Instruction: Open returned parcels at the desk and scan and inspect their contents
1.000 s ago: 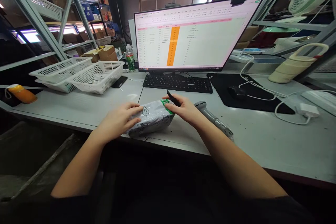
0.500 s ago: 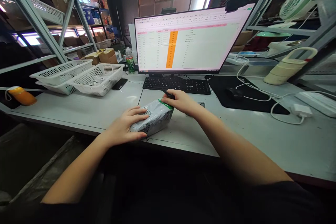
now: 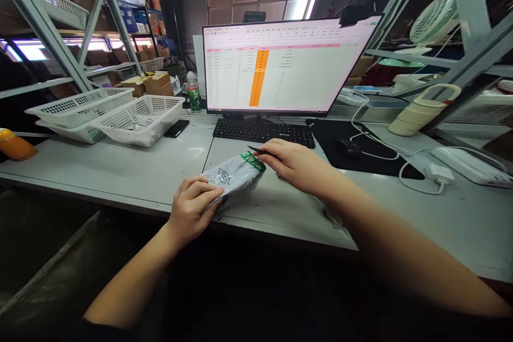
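A grey-white plastic-wrapped package (image 3: pixel 236 173) with a green printed band and a leaf mark lies tilted on the desk near its front edge. My left hand (image 3: pixel 196 200) grips its near left end, thumb underneath and fingers over the top. At the far right end, my right hand (image 3: pixel 290 165) is closed around a slim black pointed tool (image 3: pixel 258 150), perhaps a pen or a knife; I cannot tell which. Its tip points left, just above the green band. The fingers of that hand are close to the package's corner.
Behind the package stand a black keyboard (image 3: pixel 262 131) and a large monitor (image 3: pixel 304 75). White perforated baskets (image 3: pixel 154 131), a phone (image 3: pixel 177 128) and a green bottle (image 3: pixel 193 97) are to the left. A mouse (image 3: pixel 348 147), white cables and a cream-coloured cup (image 3: pixel 414 115) are to the right.
My left hand has closed more tightly round the package's end. My right hand has shifted right and slightly down, so the tool and the green band show more. The view has turned slightly.
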Demonstrator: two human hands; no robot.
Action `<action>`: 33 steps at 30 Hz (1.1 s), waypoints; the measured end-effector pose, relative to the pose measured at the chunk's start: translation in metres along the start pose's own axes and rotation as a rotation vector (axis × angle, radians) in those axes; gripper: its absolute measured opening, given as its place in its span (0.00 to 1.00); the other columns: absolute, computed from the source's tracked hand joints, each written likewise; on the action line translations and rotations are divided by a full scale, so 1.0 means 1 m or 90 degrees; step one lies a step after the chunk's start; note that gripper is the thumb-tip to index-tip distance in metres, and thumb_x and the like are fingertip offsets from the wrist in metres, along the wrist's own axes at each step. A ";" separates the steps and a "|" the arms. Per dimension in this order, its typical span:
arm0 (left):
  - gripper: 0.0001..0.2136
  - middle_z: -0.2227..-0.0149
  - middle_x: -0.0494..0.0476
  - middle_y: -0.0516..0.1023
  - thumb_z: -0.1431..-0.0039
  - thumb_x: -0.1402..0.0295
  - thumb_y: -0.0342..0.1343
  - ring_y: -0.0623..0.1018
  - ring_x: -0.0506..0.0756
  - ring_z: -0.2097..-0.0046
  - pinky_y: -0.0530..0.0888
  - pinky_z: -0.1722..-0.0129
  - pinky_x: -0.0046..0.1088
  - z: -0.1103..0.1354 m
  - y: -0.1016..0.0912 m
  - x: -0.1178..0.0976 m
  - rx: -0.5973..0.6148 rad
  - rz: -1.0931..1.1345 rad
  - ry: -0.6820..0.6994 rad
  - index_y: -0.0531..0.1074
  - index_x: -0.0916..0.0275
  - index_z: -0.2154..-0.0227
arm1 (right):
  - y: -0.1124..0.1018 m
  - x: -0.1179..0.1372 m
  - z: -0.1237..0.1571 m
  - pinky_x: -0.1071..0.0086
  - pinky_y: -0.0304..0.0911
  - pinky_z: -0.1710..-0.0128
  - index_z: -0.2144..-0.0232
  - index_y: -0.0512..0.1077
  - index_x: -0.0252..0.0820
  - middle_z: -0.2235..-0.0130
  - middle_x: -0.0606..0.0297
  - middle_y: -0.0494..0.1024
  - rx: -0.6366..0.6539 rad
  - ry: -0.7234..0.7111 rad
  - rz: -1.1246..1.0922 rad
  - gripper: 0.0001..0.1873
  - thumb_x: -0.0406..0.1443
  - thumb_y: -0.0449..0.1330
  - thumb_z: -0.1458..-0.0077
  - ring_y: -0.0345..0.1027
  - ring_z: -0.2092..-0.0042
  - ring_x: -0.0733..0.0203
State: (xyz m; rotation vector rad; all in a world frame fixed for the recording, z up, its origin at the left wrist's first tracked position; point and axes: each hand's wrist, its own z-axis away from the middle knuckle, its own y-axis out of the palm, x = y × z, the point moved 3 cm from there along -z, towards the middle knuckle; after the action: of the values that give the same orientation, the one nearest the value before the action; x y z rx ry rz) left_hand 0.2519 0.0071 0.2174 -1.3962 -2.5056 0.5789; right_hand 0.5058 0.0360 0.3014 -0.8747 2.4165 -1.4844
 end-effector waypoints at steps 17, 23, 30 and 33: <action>0.08 0.66 0.53 0.78 0.33 0.65 0.56 0.78 0.54 0.60 0.70 0.40 0.43 -0.003 0.006 0.020 -0.027 0.024 -0.172 0.80 0.56 0.60 | 0.026 0.010 0.014 0.56 0.70 0.49 0.44 0.74 0.47 0.46 0.60 0.80 -0.041 -0.020 -0.100 0.18 0.37 0.53 0.33 0.76 0.48 0.49; 0.17 0.55 0.58 0.76 0.37 0.63 0.59 0.76 0.57 0.53 0.74 0.49 0.38 -0.004 0.005 0.031 -0.058 -0.003 -0.203 0.70 0.59 0.46 | 0.040 0.026 0.027 0.63 0.72 0.52 0.49 0.76 0.47 0.50 0.61 0.81 -0.070 -0.104 -0.167 0.15 0.33 0.59 0.38 0.77 0.52 0.56; 0.08 0.59 0.58 0.72 0.39 0.65 0.60 0.75 0.58 0.54 0.74 0.54 0.37 0.005 0.000 0.040 -0.146 -0.089 -0.176 0.69 0.60 0.61 | 0.061 0.031 0.030 0.71 0.69 0.63 0.48 0.76 0.45 0.56 0.62 0.82 -0.111 -0.120 -0.082 0.16 0.34 0.56 0.35 0.77 0.62 0.62; 0.02 0.62 0.57 0.74 0.38 0.68 0.58 0.77 0.57 0.55 0.75 0.54 0.37 0.005 -0.002 0.039 -0.140 -0.089 -0.124 0.70 0.59 0.66 | 0.067 0.033 0.028 0.71 0.69 0.63 0.48 0.77 0.45 0.56 0.62 0.82 -0.120 -0.150 -0.055 0.16 0.34 0.54 0.33 0.78 0.61 0.62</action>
State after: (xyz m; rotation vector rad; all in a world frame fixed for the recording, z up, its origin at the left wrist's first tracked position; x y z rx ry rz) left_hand 0.2284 0.0378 0.2138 -1.2743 -2.8694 0.4418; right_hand 0.4652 0.0179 0.2351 -1.1356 2.3948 -1.1186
